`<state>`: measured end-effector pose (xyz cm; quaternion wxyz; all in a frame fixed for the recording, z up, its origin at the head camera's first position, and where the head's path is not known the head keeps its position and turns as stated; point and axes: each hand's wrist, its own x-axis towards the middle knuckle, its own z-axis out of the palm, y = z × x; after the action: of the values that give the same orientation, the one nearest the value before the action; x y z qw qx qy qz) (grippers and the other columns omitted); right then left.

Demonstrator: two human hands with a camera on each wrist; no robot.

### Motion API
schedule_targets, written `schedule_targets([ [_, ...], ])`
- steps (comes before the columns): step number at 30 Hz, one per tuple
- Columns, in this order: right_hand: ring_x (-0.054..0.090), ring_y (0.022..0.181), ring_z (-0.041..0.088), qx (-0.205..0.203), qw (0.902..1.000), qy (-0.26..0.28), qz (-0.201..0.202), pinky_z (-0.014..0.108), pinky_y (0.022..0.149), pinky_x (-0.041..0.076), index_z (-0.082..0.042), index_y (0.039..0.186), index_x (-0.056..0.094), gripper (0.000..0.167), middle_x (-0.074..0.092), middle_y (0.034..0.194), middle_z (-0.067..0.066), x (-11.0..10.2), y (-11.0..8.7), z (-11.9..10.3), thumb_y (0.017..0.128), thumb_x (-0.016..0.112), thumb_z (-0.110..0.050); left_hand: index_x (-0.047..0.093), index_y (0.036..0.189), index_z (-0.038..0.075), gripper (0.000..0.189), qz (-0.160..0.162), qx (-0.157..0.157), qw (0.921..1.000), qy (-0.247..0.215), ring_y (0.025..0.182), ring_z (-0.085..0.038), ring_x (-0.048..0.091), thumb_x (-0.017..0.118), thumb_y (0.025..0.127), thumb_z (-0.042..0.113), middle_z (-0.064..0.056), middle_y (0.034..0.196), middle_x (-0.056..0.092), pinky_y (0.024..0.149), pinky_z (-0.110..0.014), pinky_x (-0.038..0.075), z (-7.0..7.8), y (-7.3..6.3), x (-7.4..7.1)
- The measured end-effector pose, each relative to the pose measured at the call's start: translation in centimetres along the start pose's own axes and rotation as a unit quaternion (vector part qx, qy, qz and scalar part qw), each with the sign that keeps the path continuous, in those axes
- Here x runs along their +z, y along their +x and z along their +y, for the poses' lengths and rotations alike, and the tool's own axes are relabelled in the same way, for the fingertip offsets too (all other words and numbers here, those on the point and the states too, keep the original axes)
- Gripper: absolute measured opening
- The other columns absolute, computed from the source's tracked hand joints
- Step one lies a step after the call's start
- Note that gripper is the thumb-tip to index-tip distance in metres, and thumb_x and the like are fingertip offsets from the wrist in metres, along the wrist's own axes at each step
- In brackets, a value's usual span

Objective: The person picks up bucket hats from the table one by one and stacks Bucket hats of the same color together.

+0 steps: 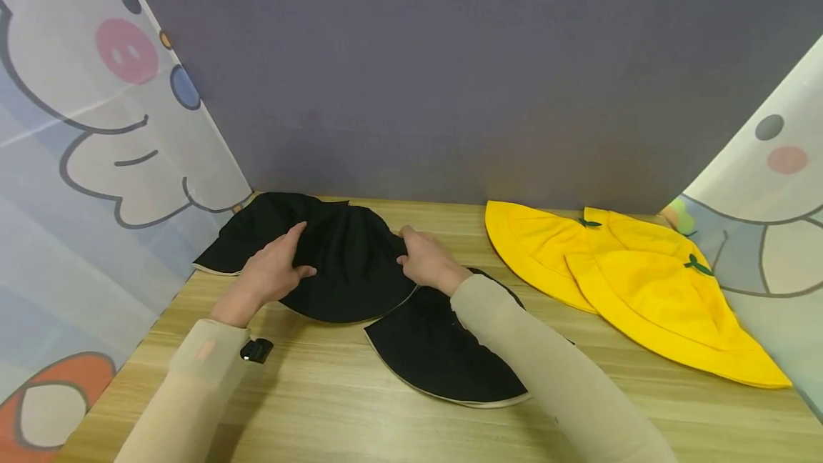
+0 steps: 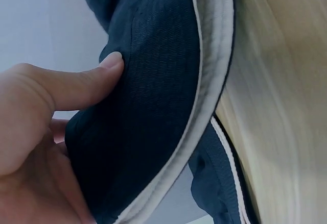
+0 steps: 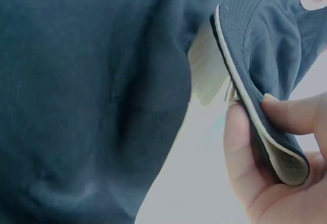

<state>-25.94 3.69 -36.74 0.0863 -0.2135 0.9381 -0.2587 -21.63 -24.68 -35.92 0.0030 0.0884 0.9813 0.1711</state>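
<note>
A folded black bucket hat (image 1: pixel 350 263) with a cream edge is between my two hands. My right hand (image 1: pixel 427 259) pinches the right end of its brim, and the right wrist view shows the thumb (image 3: pixel 288 114) on one side with fingers on the other. At the left end, my left hand (image 1: pixel 273 270) holds the brim, thumb (image 2: pixel 87 86) on the outer cloth and other fingers partly hidden behind. A second black hat (image 1: pixel 247 238) lies behind it to the left. Partly beneath my right forearm, a third black hat (image 1: pixel 444 352) lies folded on the table.
Overlapping yellow hats (image 1: pixel 656 299) with small green leaf tabs lie at the right of the wooden table (image 1: pixel 308 391). A grey panel (image 1: pixel 476 77) stands along the back edge. Cartoon-printed sheets (image 1: pixel 77 184) border the left and right sides.
</note>
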Motion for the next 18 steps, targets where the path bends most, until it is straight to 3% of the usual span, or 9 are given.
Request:
schedule_targets([
  [6,0.066,0.104,0.030,-0.004,0.9990,0.033,0.030,0.040,0.088,0.054,0.001,0.139,0.053,0.042,0.065,0.126,0.017,-1.6,-0.7,0.8,0.101,0.064,-0.012,0.024,0.157,-0.007,0.082,0.008,0.007,0.9999,-0.011,0.137,-0.053,0.039,0.072,0.096,0.022,-0.034,0.154,0.035,0.108,-0.066,0.034,0.4,0.3,-0.6],
  [11,0.065,0.104,0.029,0.001,0.9986,0.043,0.032,0.041,0.090,0.053,0.000,0.141,0.053,0.046,0.062,0.132,0.017,-2.6,-1.4,2.1,0.100,0.067,-0.014,0.025,0.156,-0.007,0.080,-0.002,0.017,0.9993,-0.034,0.137,-0.053,0.038,0.071,0.097,0.022,-0.033,0.154,0.035,0.109,-0.065,0.033,0.9,0.5,-0.8],
  [14,0.066,0.094,0.026,0.018,0.9978,0.059,0.023,0.038,0.084,0.054,-0.001,0.144,0.051,0.048,0.060,0.134,0.018,-3.1,-2.1,2.9,0.100,0.067,-0.014,0.025,0.156,-0.007,0.079,-0.014,0.025,0.9983,-0.051,0.138,-0.053,0.037,0.070,0.098,0.023,-0.033,0.155,0.034,0.110,-0.065,0.033,1.2,0.7,-0.8],
  [18,0.065,0.071,0.020,0.043,0.9957,0.081,0.010,0.032,0.067,0.055,-0.003,0.145,0.050,0.050,0.061,0.130,0.019,-3.6,-2.9,3.7,0.100,0.067,-0.016,0.025,0.156,-0.007,0.079,-0.021,0.040,0.9969,-0.065,0.139,-0.052,0.036,0.070,0.098,0.022,-0.033,0.155,0.034,0.110,-0.064,0.033,1.5,1.1,-0.6],
])
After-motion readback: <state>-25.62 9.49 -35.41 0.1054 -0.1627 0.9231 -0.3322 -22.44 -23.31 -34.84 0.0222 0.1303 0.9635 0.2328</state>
